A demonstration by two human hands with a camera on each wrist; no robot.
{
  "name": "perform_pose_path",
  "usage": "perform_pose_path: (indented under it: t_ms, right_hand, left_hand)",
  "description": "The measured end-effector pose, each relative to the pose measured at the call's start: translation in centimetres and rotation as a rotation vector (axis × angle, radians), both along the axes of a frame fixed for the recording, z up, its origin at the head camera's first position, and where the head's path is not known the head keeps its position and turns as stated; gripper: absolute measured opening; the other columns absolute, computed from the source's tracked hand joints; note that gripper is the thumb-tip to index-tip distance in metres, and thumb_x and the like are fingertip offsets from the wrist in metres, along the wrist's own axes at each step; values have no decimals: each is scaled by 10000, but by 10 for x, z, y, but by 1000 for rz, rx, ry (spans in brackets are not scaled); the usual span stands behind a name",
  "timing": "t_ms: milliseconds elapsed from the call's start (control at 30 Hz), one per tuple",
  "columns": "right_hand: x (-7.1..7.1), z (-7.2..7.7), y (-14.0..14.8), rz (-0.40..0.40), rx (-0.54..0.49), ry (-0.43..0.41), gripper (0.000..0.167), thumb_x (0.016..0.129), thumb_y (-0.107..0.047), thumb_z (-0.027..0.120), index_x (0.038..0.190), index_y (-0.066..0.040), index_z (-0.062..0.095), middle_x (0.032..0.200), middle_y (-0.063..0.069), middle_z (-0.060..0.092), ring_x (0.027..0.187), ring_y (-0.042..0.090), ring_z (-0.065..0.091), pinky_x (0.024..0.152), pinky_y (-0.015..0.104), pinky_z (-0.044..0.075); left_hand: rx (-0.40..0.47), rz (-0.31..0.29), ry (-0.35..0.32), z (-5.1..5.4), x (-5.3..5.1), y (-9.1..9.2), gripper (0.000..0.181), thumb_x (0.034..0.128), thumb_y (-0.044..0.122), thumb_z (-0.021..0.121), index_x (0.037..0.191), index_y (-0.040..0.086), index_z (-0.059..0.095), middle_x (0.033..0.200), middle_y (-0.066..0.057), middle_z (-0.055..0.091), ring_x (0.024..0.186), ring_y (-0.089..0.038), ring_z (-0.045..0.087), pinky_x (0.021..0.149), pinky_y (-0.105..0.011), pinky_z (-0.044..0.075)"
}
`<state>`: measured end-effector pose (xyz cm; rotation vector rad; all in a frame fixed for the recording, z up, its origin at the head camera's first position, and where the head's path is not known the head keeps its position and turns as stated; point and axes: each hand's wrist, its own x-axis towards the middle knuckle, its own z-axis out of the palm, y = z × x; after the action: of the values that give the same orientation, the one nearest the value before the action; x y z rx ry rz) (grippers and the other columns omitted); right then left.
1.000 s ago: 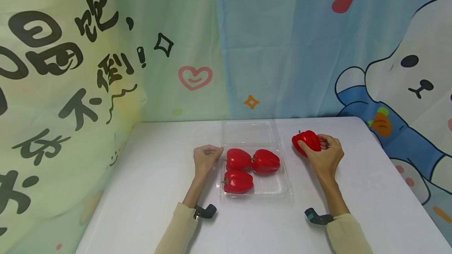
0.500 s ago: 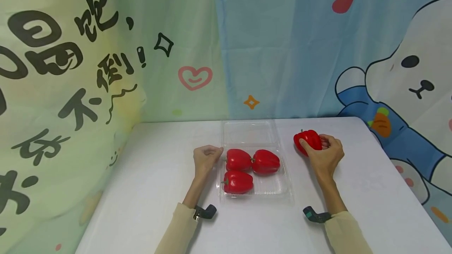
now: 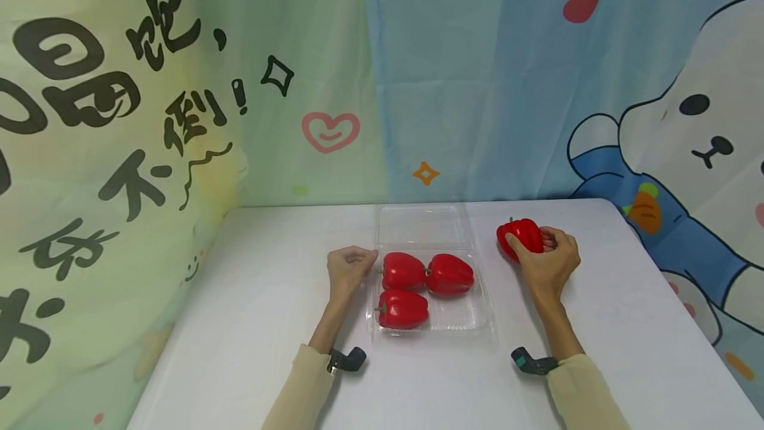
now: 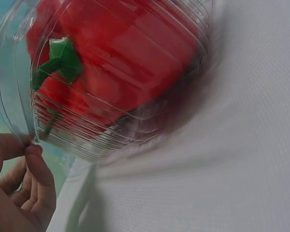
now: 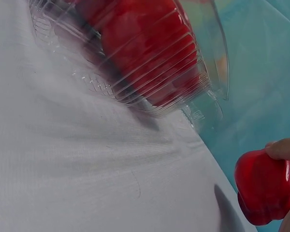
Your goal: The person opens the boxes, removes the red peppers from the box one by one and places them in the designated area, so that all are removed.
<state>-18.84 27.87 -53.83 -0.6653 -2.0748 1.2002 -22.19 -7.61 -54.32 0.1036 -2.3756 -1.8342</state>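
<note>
Bold black brush-style Chinese lettering stands on the pale yellow-green left part of the hanging fabric backdrop (image 3: 286, 12), in two lines that climb towards the right; the upper line has a large black character like 冒 (image 3: 77, 70), then a black 吧 (image 3: 162, 22) and a black comma (image 3: 219, 39), with black strokes (image 3: 37, 111) before them running off the left edge; the lower line has a black character that looks like 你 (image 3: 70, 245), then a black 不 (image 3: 132, 181), a black 倒 (image 3: 193, 118) and a black exclamation mark (image 3: 239, 93); a cut-off black character (image 3: 26, 336) at lower left cannot be read.
</note>
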Motion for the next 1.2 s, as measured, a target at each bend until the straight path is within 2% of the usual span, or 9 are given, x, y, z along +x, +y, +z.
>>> perform_pose_path:
  t_ms: [133,400,667,967,1200]
  right_hand:
    - [-1,0,-1,-8,-9,-3,618,918,-280,888,1427,-29,644,1418,192,630,1281,223,545,1106,575,573]
    - [-8,-3,-4,-16,-17,17,636,901,-303,900,1417,-34,642,1408,179,618,1262,156,513,1073,500,567]
    - [-17,-1,-7,-3,-31,9,644,907,-268,896,1440,-35,621,1458,186,596,1347,231,523,1110,562,569]
    - [-30,-4,-8,-6,-43,10,646,918,-285,888,1441,-24,615,1447,198,592,1341,243,520,1115,541,562]
    - [-34,-10,-10,-30,-53,12,637,915,-288,890,1426,-21,621,1416,205,599,1313,244,521,1113,516,558]
  left_hand:
    - [-8,3,-3,0,0,0,199,956,163,808,862,-11,811,806,-183,802,624,-95,662,593,-226,536]
    - [10,-13,12,-1,1,-2,189,940,152,827,860,-19,814,740,-173,774,576,-84,622,547,-215,494]
    - [-1,-15,14,-2,0,-1,194,949,174,816,865,0,818,754,-164,782,595,-84,637,569,-214,510]
    - [-3,-18,19,0,1,-2,204,956,180,812,868,-4,817,770,-179,784,613,-90,640,576,-224,519]
    - [7,-12,12,-1,1,-1,199,954,175,817,865,-3,818,784,-181,786,626,-93,641,589,-224,519]
